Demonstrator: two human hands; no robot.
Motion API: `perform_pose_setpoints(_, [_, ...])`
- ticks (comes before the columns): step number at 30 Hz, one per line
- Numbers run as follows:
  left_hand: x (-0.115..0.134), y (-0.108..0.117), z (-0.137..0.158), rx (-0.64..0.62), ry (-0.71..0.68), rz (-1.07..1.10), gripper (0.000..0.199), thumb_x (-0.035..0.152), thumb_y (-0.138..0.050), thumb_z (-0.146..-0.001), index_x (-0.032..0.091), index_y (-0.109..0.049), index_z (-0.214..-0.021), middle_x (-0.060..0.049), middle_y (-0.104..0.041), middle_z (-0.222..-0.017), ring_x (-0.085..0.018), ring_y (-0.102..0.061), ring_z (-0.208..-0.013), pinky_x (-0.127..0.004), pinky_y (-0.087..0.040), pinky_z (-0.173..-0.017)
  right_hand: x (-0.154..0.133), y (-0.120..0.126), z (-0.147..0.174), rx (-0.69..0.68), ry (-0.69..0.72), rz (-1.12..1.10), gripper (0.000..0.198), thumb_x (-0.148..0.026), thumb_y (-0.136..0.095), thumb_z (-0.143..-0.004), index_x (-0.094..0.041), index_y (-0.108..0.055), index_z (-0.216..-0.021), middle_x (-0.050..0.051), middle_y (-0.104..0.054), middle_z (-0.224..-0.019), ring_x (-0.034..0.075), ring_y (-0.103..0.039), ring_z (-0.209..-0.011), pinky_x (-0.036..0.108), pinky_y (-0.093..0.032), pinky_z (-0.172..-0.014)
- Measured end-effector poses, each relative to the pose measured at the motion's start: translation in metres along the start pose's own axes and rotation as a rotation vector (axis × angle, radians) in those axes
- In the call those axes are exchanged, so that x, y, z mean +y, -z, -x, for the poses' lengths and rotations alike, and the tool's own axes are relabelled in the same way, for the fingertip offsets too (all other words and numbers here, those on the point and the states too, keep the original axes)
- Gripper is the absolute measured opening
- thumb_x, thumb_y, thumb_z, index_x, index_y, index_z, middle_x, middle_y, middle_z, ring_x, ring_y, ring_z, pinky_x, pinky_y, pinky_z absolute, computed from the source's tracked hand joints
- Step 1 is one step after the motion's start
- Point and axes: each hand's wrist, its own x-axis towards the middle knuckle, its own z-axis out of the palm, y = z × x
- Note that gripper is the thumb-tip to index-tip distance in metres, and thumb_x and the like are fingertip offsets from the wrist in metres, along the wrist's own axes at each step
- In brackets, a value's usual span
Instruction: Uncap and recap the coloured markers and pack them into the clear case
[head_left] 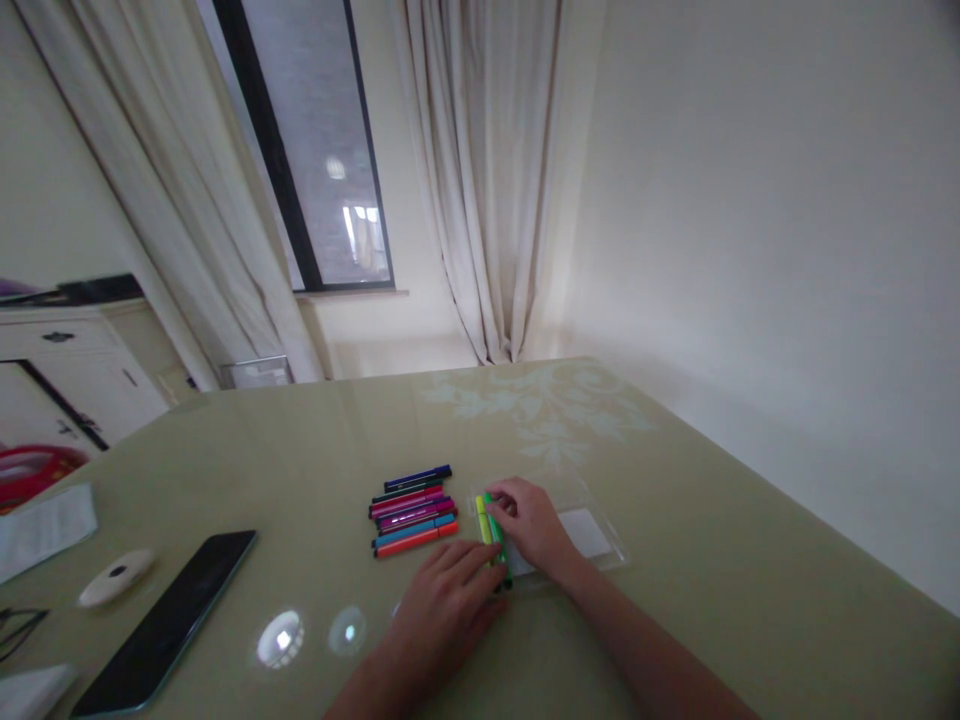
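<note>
Two Grips at a Green Marker and a Yellow Marker

Right grip [536,522], one: thumb and forefinger drawn together, pinching the upper end of the green marker [495,528]. Left grip [454,590], one: fingers bent and close-set, touching the lower end of the green marker; cannot tell whether pinching or merely resting.

Green marker, one: aslant between both grips. Yellow marker [482,518], one: alongside the green, on its left, with lower end near the left fingertips.

Clear case [585,492], one: flat on the bench [712,540], under and right of the right grip; cannot tell whether around or beneath the two markers. White card [589,534], one: within the case outline, just right of the right wrist.

Loose markers [415,515], at least six, exact count unclear: stacked side by side just beyond the left grip, including navy, pink, purple, blue and orange.

Well left of the left grip: black tablet [169,622], one; white oval object [118,580], one.
</note>
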Motion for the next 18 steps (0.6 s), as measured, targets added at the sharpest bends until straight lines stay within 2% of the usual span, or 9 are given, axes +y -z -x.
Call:
perform_pose_setpoints(5, [-0.001,0.001,0.0,-0.024,0.016,0.004,0.028,0.014,-0.065,-0.094,0.025,-0.065,-0.119,-0.005,-0.071,-0.131,-0.025,-0.066,-0.117,-0.044,-0.054,-0.102,-0.012,0.007,0.006,-0.037,0.073,0.248,0.016,-0.014,-0.064,-0.089,-0.02,-0.077,-0.083,0.007,-0.073,-0.091,0.021,-0.067,-0.089,0.03,-0.05,-0.085])
perform_pose_setpoints(8, [0.001,0.002,0.0,-0.056,0.031,0.031,0.03,0.012,-0.065,-0.093,0.026,-0.065,-0.119,-0.004,-0.071,-0.131,-0.026,-0.065,-0.117,-0.044,-0.053,-0.102,-0.015,0.01,0.01,-0.07,0.086,0.341,0.018,-0.015,-0.063,-0.089,-0.021,-0.077,-0.081,0.007,-0.074,-0.09,0.022,-0.066,-0.092,0.032,-0.048,-0.087])
perform_pose_setpoints(12, [0.003,0.003,-0.001,-0.067,0.049,0.077,0.029,0.015,-0.068,-0.092,0.026,-0.065,-0.118,-0.002,-0.071,-0.13,-0.026,-0.064,-0.118,-0.045,-0.051,-0.104,-0.014,0.011,0.012,-0.104,0.084,0.349,0.018,-0.017,-0.063,-0.091,-0.022,-0.079,-0.083,0.006,-0.075,-0.091,0.022,-0.067,-0.092,0.032,-0.047,-0.086])
perform_pose_setpoints(15, [-0.004,0.003,0.001,-0.015,0.062,0.108,0.026,0.021,-0.064,-0.096,0.027,-0.065,-0.121,-0.004,-0.071,-0.126,-0.024,-0.063,-0.117,-0.043,-0.051,-0.104,-0.013,0.013,0.012,-0.099,0.095,0.34,0.017,-0.019,-0.063,-0.093,-0.021,-0.079,-0.087,0.007,-0.075,-0.094,0.022,-0.067,-0.095,0.033,-0.046,-0.088])
perform_pose_setpoints(18, [-0.023,0.004,0.005,0.105,0.207,0.024,0.017,0.023,-0.058,-0.1,0.024,-0.067,-0.114,-0.006,-0.071,-0.113,-0.025,-0.064,-0.108,-0.04,-0.053,-0.095,-0.012,0.017,0.012,-0.079,0.085,0.317,0.016,-0.021,-0.063,-0.094,-0.02,-0.079,-0.093,0.007,-0.076,-0.097,0.023,-0.067,-0.097,0.033,-0.045,-0.089])
